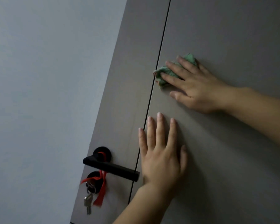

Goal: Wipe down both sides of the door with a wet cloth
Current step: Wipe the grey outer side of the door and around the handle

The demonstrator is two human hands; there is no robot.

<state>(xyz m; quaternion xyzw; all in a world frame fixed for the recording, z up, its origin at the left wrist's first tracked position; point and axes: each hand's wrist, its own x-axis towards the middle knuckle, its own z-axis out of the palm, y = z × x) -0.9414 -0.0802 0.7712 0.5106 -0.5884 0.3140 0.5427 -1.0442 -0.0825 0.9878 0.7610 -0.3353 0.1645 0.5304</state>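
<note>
Door (224, 38): one.
Cloth (158, 73): one, green, pressed under flat right hand (197, 89).
Left hand (160, 157): flat on door.
Handle (113, 168): one, black.

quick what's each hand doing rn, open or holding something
Left hand: open, flat against the grey-brown door panel, holding nothing.
Right hand: open, straight fingers pressing the crumpled green cloth on it.

The light is dim and grey, and the wall (39, 94) looks paler than the door (224, 38). Soft dark shadows lie on the door to the right of the left hand (160, 154) and under the right hand (195, 88). It all looks a bit fuzzy, and the red ribbon (102, 194) is smeared at its edges
</note>
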